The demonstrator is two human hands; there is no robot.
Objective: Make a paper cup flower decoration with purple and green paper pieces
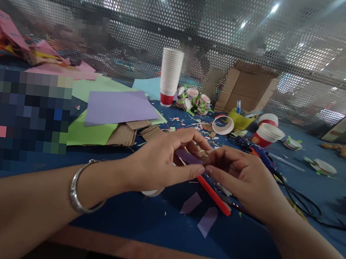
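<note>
My left hand (163, 161) and my right hand (242, 180) meet over the blue table (139, 218), fingertips pinched together. Between them is a small purple paper strip (188, 156) held with a bit of brown cardboard (203, 154). Both hands are closed on this piece. A silver bangle (76, 191) circles my left wrist. Under the hands lies a red pen-like tool (215, 196). Two purple paper scraps (199, 212) lie on the table just below, and a white cup rim (153, 192) peeks out beneath my left hand.
A tall stack of white cups (170, 75) stands at the back, decorated cups (193, 98) beside it. Purple (118, 107) and green (92, 131) paper sheets and cardboard bits (129, 133) lie left. A tape roll (223, 125), red-white cups (266, 135), a cardboard box (247, 88) and black cables (301, 200) sit right.
</note>
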